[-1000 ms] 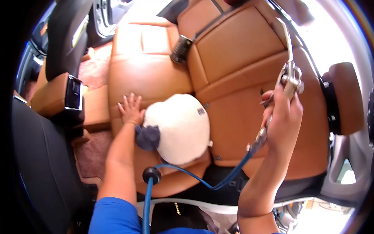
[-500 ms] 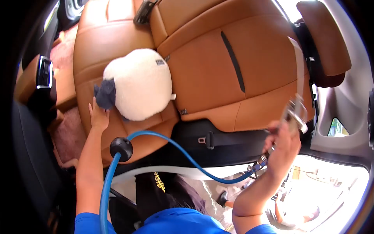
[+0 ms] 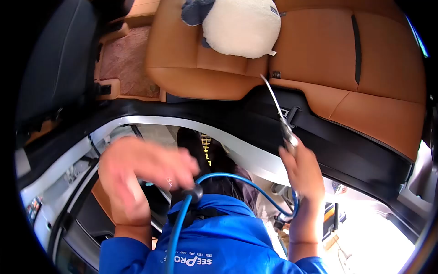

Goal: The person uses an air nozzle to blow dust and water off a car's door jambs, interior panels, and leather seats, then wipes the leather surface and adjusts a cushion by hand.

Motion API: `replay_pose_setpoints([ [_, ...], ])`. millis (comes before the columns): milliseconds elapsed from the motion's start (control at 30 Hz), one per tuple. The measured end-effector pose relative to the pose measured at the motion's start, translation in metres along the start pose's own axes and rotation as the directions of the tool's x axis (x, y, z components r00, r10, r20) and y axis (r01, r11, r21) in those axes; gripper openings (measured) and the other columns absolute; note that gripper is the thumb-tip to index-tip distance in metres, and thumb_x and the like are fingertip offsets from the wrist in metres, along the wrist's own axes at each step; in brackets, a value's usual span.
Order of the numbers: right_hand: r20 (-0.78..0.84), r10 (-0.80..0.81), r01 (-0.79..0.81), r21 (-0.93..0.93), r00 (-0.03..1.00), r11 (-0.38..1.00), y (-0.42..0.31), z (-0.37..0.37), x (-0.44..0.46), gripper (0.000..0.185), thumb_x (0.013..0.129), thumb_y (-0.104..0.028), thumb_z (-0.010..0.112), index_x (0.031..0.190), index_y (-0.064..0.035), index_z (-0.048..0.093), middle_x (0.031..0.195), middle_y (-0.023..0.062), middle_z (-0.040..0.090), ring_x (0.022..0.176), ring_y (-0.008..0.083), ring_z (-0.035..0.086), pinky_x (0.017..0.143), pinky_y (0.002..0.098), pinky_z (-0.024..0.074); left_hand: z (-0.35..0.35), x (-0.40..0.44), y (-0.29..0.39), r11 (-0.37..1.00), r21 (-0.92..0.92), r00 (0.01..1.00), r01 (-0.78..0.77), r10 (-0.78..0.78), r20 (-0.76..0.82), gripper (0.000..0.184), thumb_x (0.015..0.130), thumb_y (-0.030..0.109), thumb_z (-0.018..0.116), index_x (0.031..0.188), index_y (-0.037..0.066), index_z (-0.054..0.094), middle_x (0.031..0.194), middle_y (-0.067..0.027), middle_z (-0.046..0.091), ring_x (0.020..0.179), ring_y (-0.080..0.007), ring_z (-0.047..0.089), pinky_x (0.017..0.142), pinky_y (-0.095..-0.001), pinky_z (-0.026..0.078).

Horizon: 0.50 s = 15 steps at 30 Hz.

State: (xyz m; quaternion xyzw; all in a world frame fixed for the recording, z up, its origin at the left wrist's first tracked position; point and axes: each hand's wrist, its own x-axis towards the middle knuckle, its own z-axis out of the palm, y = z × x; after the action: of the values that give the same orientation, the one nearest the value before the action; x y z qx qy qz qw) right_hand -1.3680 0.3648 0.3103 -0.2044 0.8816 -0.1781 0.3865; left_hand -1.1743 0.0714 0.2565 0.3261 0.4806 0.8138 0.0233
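My right hand point(image 3: 305, 171) is wrapped round an air gun point(image 3: 287, 132), whose thin metal nozzle points up and left over the black sill. A blue hose point(image 3: 242, 178) loops from below that hand to a black ball point(image 3: 196, 193) at my waist. My left hand point(image 3: 146, 169), blurred by motion, is raised over the door opening, its fingers near the black ball; whether they touch it cannot be told. A round white plush cushion point(image 3: 242, 27) with dark grey parts lies on the brown seat point(image 3: 191, 75), away from both hands.
The black sill point(image 3: 182, 109) and pale door frame point(image 3: 237, 141) run between my body and the seat. A black front seat point(image 3: 54, 59) stands at the left, with a pinkish floor mat point(image 3: 127, 64) beside it. A seat-belt buckle point(image 3: 294, 115) lies near the nozzle.
My left hand has left the cushion's side and come back towards my body. My right hand has drawn in with the air gun. The view has shifted down towards the door opening.
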Motion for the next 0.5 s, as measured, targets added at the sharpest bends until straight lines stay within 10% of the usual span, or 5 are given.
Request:
replay_pose_setpoints([
  [133, 0.267, -0.17, 0.19, -0.051, 0.948, 0.98, 0.036, 0.038, 0.041, 0.029, 0.09, -0.022, 0.057, 0.104, 0.0028, 0.058, 0.083, 0.0298, 0.061, 0.084, 0.0481, 0.06, 0.074, 0.0478, 0.0482, 0.111, 0.055, 0.036, 0.989, -0.119, 0.975, 0.085, -0.058, 0.216, 0.044, 0.099, 0.028, 0.054, 0.125, -0.008, 0.055, 0.13, -0.0284, 0.052, 0.126, -0.0452, 0.049, 0.105, -0.0565, 0.037],
  [167, 0.282, -0.186, 0.208, -0.047, 0.941, 0.977, 0.033, 0.041, 0.043, 0.029, 0.09, -0.022, 0.057, 0.104, 0.0028, 0.058, 0.083, 0.0298, 0.061, 0.084, 0.0481, 0.06, 0.074, 0.0478, 0.0482, 0.135, 0.065, 0.035, 0.999, -0.006, 0.99, -0.032, 0.033, 0.137, 0.041, 0.1, 0.026, 0.051, 0.12, -0.009, 0.057, 0.111, -0.024, 0.06, 0.106, -0.0391, 0.061, 0.09, -0.0469, 0.05],
  [267, 0.324, -0.268, 0.296, -0.039, 0.907, 0.954, 0.029, 0.052, 0.042, 0.027, 0.09, -0.022, 0.057, 0.096, 0.0038, 0.06, 0.086, 0.0303, 0.062, 0.088, 0.047, 0.06, 0.076, 0.048, 0.048, 0.2, 0.044, 0.033, 0.999, 0.027, 0.992, 0.024, -0.027, 0.123, 0.068, 0.079, 0.049, 0.072, 0.135, 0.015, 0.054, 0.135, -0.021, 0.054, 0.116, -0.0448, 0.055, 0.098, -0.0559, 0.041],
  [333, 0.436, -0.214, 0.303, -0.145, 0.874, 0.942, 0.025, 0.06, 0.045, 0.029, 0.089, -0.022, 0.056, 0.096, 0.005, 0.062, 0.085, 0.0296, 0.063, 0.086, 0.0461, 0.062, 0.076, 0.0477, 0.0486, 0.221, 0.044, 0.038, 0.979, 0.202, 0.994, 0.006, -0.027, 0.103, 0.035, 0.098, 0.024, 0.053, 0.111, -0.008, 0.059, 0.084, -0.0144, 0.057, 0.073, -0.0282, 0.061, 0.061, -0.0362, 0.048],
  [500, 0.542, -0.179, 0.385, -0.292, 0.821, 0.876, 0.042, 0.122, 0.078, 0.033, 0.089, -0.025, 0.054, 0.088, 0.0061, 0.065, 0.085, 0.0297, 0.064, 0.085, 0.0455, 0.063, 0.076, 0.048, 0.0494, 0.291, 0.052, 0.01, 0.961, 0.267, 0.974, -0.076, 0.128, -0.187, 0.026, 0.097, 0.02, 0.054, 0.1, -0.005, 0.061, 0.07, -0.0071, 0.044, 0.054, -0.0205, 0.045, 0.047, -0.0329, 0.031],
])
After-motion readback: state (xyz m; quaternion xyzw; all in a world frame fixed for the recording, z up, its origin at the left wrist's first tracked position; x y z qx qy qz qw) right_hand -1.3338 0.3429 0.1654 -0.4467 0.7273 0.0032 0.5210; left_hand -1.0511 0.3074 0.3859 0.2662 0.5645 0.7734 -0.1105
